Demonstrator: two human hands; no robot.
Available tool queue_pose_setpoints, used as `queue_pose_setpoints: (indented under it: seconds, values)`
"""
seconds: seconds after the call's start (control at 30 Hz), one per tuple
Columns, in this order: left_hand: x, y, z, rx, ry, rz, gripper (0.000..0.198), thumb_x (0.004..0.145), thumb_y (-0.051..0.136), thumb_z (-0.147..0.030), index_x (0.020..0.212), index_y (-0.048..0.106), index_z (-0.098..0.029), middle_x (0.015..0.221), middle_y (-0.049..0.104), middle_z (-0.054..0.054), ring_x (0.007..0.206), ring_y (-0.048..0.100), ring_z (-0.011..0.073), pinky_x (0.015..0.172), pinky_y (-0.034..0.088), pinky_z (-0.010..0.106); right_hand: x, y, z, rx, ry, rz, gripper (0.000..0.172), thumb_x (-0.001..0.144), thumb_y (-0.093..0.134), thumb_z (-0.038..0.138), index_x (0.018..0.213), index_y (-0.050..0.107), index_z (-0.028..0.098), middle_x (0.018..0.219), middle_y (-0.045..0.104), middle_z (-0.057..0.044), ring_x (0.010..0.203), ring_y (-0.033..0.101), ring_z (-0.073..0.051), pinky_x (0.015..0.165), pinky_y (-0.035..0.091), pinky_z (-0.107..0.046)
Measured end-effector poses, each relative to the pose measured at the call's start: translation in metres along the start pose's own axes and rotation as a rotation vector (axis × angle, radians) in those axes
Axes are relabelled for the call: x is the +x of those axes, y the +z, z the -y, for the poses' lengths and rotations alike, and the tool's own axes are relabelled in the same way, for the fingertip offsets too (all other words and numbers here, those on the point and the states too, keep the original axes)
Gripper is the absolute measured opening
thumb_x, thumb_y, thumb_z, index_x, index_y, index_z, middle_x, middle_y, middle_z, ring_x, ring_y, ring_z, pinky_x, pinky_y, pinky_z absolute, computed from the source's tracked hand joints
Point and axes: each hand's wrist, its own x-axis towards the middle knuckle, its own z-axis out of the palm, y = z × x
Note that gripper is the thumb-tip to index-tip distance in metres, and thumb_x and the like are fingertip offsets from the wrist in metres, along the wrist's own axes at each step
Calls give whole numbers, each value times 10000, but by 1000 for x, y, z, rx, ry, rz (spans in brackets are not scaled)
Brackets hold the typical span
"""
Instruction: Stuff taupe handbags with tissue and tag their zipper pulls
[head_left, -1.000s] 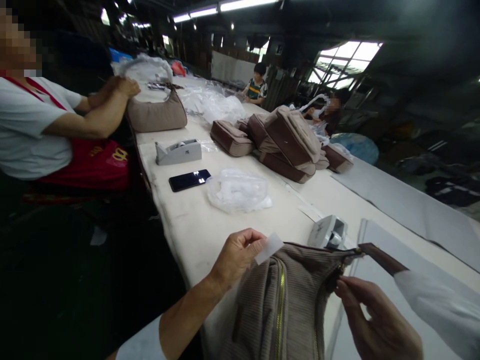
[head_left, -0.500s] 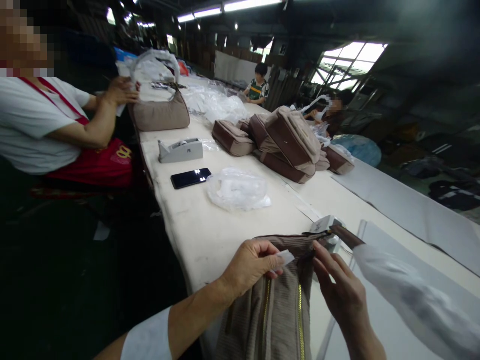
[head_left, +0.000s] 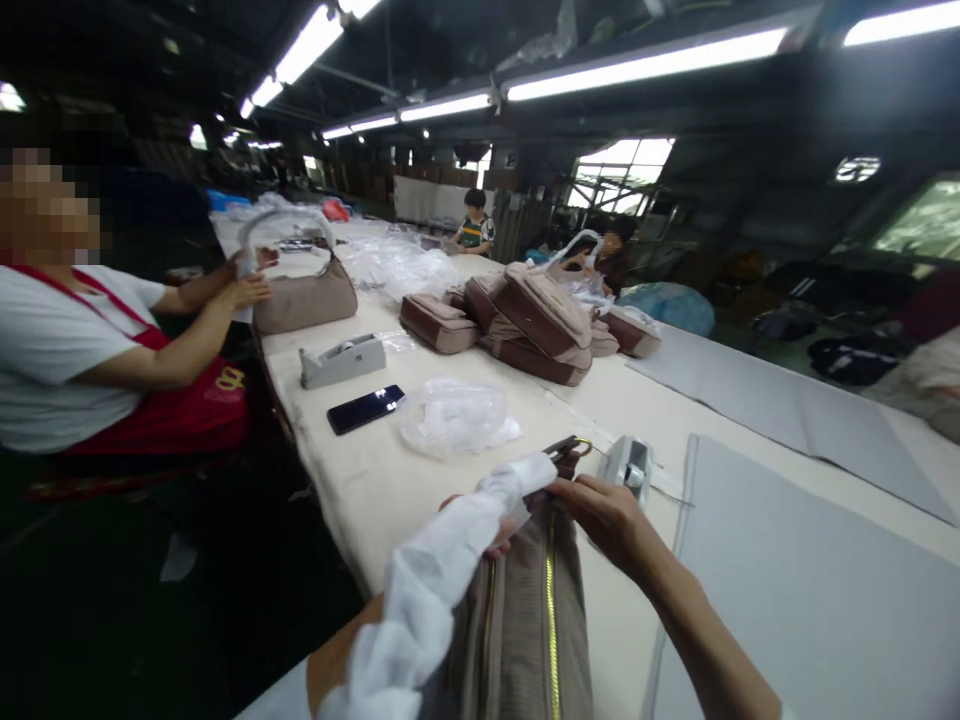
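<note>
A brown ribbed bag [head_left: 525, 620] with two gold zippers stands on end in front of me. Its strap [head_left: 427, 570], wrapped in white paper, lies across my left forearm and hides most of that hand. My left hand [head_left: 501, 545] shows only curled fingertips, at a small whitish slip [head_left: 517, 522] beside the bag's top. At the strap's upper end, near a gold ring [head_left: 581, 447], my right hand [head_left: 611, 515] pinches the wrapped strap with thumb and fingers.
A tape dispenser [head_left: 634, 465] stands just beyond my right hand. Farther back are a phone [head_left: 366, 408], crumpled plastic [head_left: 457, 418], another dispenser [head_left: 343, 362] and a pile of brown bags [head_left: 525, 325]. Grey sheets [head_left: 810, 570] lie right. A co-worker [head_left: 97, 350] handles a bag at left.
The wrapped strap has swung from the right side over to the left, across my left forearm. My right hand has moved left and now pinches its end. The view has tilted up.
</note>
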Motion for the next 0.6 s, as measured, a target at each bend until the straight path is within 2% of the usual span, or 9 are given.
queue_pose_setpoints:
  seconds: [0.17,0.4,0.6]
  values:
    - [-1,2,3,117,-3,5,337,649,739,-423,830,706,-140,785,665,40,638,595,145,553,457,221,-9,-2,-4,-31,8,-32,263,937,422,247,1072,643,197,753,641,-52,574,578,-124,515,439,-225]
    - [-5,10,-6,205,14,77,301,696,718,-416,854,731,-160,767,667,39,671,580,146,610,469,225,-19,-3,-11,-53,5,-49,256,920,447,201,1087,641,199,739,644,-43,547,564,-117,472,396,-216]
    - [-9,21,-19,265,16,6,291,688,722,-396,850,708,-155,756,656,30,661,583,142,605,470,225,-18,0,-10,-10,-24,-69,263,911,453,179,1102,627,227,798,666,-50,586,596,-126,498,421,-221]
